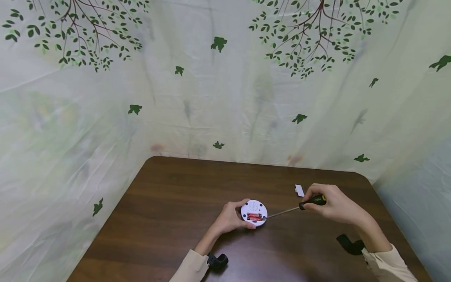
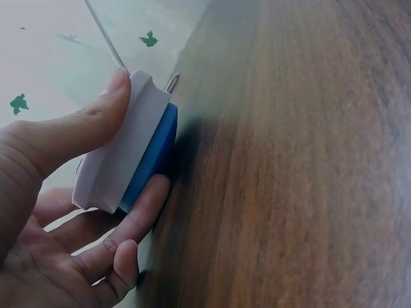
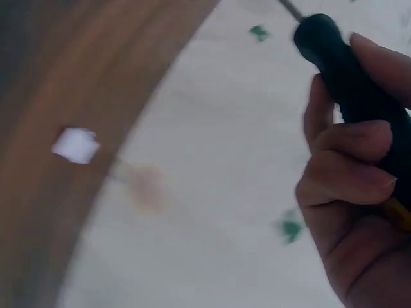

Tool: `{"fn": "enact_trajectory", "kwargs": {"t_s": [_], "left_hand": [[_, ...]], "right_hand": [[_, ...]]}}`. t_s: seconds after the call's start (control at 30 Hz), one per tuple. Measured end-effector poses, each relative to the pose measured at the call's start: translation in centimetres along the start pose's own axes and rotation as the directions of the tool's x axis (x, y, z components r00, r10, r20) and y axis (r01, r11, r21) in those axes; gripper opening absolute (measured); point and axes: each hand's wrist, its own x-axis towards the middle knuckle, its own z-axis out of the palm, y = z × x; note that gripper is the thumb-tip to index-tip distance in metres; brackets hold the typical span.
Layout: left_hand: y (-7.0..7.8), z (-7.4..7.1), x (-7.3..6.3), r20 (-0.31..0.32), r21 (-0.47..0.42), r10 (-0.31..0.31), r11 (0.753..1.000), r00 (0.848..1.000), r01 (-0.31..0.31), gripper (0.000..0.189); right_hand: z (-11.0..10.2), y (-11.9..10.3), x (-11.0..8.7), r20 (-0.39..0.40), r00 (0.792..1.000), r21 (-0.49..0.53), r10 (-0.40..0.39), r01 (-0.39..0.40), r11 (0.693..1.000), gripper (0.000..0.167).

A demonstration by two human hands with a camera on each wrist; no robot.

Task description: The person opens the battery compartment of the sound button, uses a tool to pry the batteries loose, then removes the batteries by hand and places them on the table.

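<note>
My left hand point(image 1: 230, 217) grips the edge of a round white battery device point(image 1: 254, 207), thumb on one side and fingers around the other. Its face, dotted with small holes, is turned up and shows two red batteries point(image 1: 254, 217) lying side by side in an open compartment. In the left wrist view the device's underside point(image 2: 151, 160) is blue, and a metal loop point(image 2: 172, 82) sticks out beyond it. My right hand point(image 1: 332, 205) holds a screwdriver point(image 3: 366, 90) by its dark handle. The screwdriver's shaft point(image 1: 283, 212) runs left, its tip at the batteries' right end.
A small white cover point(image 1: 299, 190) lies on the brown wooden table point(image 1: 197, 184), just beyond my right hand. Behind the table hangs a pale curtain point(image 1: 239, 98) printed with leaves. Black straps circle both wrists.
</note>
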Motion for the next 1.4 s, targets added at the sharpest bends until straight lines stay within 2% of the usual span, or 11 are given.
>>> {"fn": "enact_trajectory", "kwargs": {"t_s": [0.1,0.2,0.33,0.43,0.5,0.67,0.83,1.13,1.23,1.33,1.4], "left_hand": [[-0.3,0.0,0.1,-0.002,-0.011,0.024,1.000,1.000,-0.024,0.088],[-0.5,-0.1,0.2,0.002,-0.022,0.041,0.999,0.999,-0.041,0.086],[-0.6,-0.1,0.3,0.017,-0.059,0.023,0.998,1.000,-0.022,0.086],[-0.6,-0.1,0.3,0.029,-0.088,0.004,0.996,1.000,-0.001,0.086],[-0.6,-0.2,0.3,0.036,-0.102,-0.007,0.995,0.999,0.011,0.086],[-0.4,-0.3,0.3,0.045,-0.116,-0.026,0.993,0.999,0.031,0.086],[-0.2,-0.3,0.3,0.051,-0.115,-0.037,0.992,0.998,0.043,0.085],[-0.6,-0.5,0.4,0.071,-0.149,-0.053,0.987,0.996,0.064,0.084],[-0.6,-0.5,0.5,0.072,-0.144,-0.052,0.988,0.996,0.062,0.085],[-0.6,-0.4,0.5,0.071,-0.140,-0.054,0.988,0.996,0.064,0.085],[-0.7,-0.3,0.4,0.075,-0.148,-0.064,0.986,0.995,0.074,0.085]], "right_hand": [[0.8,2.4,-1.5,-0.005,0.995,0.113,0.095,-0.094,0.989,0.009],[1.6,4.3,-3.0,0.007,0.978,0.228,0.210,-0.206,0.952,0.006],[2.7,5.7,-4.5,0.023,0.952,0.305,0.306,-0.298,0.904,0.009],[3.2,6.2,-5.1,0.040,0.931,0.315,0.363,-0.356,0.880,0.015],[3.5,6.4,-5.3,0.061,0.908,0.331,0.414,-0.410,0.850,0.020],[3.9,6.5,-5.8,0.147,0.844,0.391,0.515,-0.528,0.754,0.032],[4.2,6.4,-6.2,0.184,0.821,0.436,0.541,-0.561,0.704,0.035],[3.8,5.7,-6.2,0.147,0.828,0.417,0.542,-0.549,0.725,0.036],[3.5,5.5,-6.1,0.143,0.824,0.409,0.548,-0.553,0.726,0.036],[3.3,5.3,-6.3,0.129,0.826,0.382,0.549,-0.552,0.741,0.035],[3.3,5.1,-6.5,0.103,0.840,0.341,0.532,-0.532,0.775,0.033]]}}
